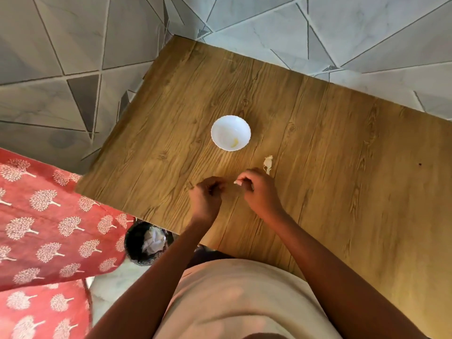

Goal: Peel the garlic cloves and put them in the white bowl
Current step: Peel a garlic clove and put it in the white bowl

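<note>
Now at the bench: both hands busy with a garlic clove

Both hands hover low over the wood-grain bench [318, 143], a flat laminate top with long brown streaks and knots. The right hand [259, 189] has its fingers curled inward, and its grip pinches a small pale piece, a garlic clove [237, 182], whose whitish tip shows at the fingertips. The left hand [205, 194] sits just beside it, fingers curled too; whether its grip holds any skin or part of the clove cannot be told, since the fingers hide it.

One white bowl [231, 133] stands on the bench beyond the hands, round, glossy and with a scalloped rim. Inside it lies one small yellowish curved bit, likely a peeled clove [234, 143], against the near wall.

One scrap of dry, papery garlic skin [268, 163] lies on the bench just beyond the right hand, pale cream and crumpled, with a thin tail.

Beside the bench, at the left, lies red cloth [49, 228] printed with white tree shapes. Below the bench's near-left edge stands one dark round bin [137, 243] with crumpled white paper in it. The floor [73, 45] has grey marble-like tiles cut into triangles by dark lines. The person wears a pale beige top [232, 302].
</note>
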`<state>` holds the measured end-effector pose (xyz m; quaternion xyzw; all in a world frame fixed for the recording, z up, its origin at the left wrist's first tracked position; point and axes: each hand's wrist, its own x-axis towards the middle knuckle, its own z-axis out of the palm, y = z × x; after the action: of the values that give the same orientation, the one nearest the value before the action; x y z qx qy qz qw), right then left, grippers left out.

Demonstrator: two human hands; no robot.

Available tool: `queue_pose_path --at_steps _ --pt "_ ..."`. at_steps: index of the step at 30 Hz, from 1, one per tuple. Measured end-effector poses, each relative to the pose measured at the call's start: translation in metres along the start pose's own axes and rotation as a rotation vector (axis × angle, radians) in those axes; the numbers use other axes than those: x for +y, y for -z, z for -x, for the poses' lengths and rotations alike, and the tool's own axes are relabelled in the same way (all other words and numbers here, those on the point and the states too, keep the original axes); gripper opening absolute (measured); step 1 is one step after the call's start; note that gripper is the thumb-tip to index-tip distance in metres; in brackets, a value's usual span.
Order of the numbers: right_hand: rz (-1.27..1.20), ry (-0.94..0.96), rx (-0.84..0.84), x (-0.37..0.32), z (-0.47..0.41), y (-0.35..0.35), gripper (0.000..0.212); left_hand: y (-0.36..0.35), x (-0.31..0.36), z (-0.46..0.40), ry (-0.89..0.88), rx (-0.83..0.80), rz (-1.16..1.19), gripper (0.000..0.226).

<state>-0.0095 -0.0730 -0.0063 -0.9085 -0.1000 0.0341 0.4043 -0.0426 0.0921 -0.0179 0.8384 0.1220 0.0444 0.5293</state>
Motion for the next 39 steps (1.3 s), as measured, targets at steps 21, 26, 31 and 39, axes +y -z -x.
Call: queue_pose_path --at_steps 21,26,31,39 --pt "0.198 -0.216 0.207 0.023 0.058 0.007 0.028 -0.004 -0.035 0.034 -0.415 -0.104 -0.293 0.028" --pt "0.25 -0.096 0.004 0.013 0.055 -0.016 0.049 -0.006 -0.037 0.033 -0.426 -0.107 -0.282 0.035" --pt "0.186 -0.089 0.08 0.009 0.051 -0.019 0.054 -0.003 -0.038 0.032 -0.428 -0.147 -0.259 0.033" --pt "0.562 0.17 -0.077 0.025 0.059 -0.015 0.051 0.002 -0.036 0.032 -0.443 -0.15 -0.215 0.033"
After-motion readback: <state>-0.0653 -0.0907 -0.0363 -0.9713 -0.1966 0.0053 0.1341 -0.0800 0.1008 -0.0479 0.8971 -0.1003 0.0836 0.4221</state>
